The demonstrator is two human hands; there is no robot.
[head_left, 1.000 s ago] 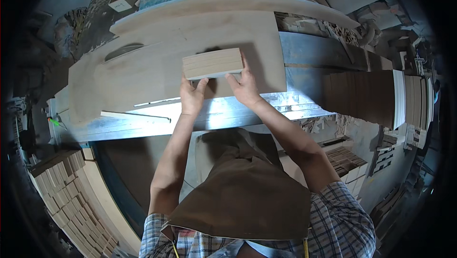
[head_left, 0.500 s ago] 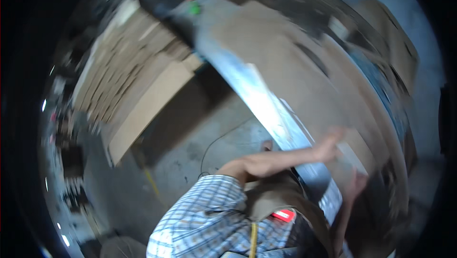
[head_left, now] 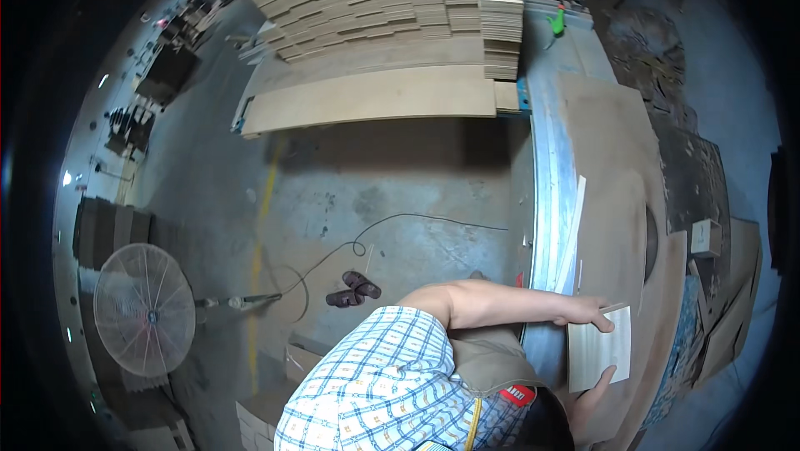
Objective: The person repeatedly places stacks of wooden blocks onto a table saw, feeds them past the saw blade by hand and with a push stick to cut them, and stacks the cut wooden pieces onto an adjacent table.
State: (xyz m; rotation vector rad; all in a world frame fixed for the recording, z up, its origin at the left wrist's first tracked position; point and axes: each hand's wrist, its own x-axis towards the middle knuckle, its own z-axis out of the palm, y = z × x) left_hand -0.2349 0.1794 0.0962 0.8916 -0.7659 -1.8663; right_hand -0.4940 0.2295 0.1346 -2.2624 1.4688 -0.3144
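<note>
Close to the body, the right hand (head_left: 592,399) and left hand (head_left: 587,312) have their fingers clasping opposite ends of a pale wooden stack (head_left: 597,349) over the brown panel (head_left: 607,159) on the counter (head_left: 546,176), whether resting or lifted I cannot tell. Uneven pressure could let any loose layers slide out, and a low sweep might knock the thin strip (head_left: 577,214) by the panel's edge. Farther out, the cord (head_left: 402,215) trailing across the floor near the dark slippers (head_left: 362,284) could trip someone walking toward the piled boards (head_left: 383,1).
</note>
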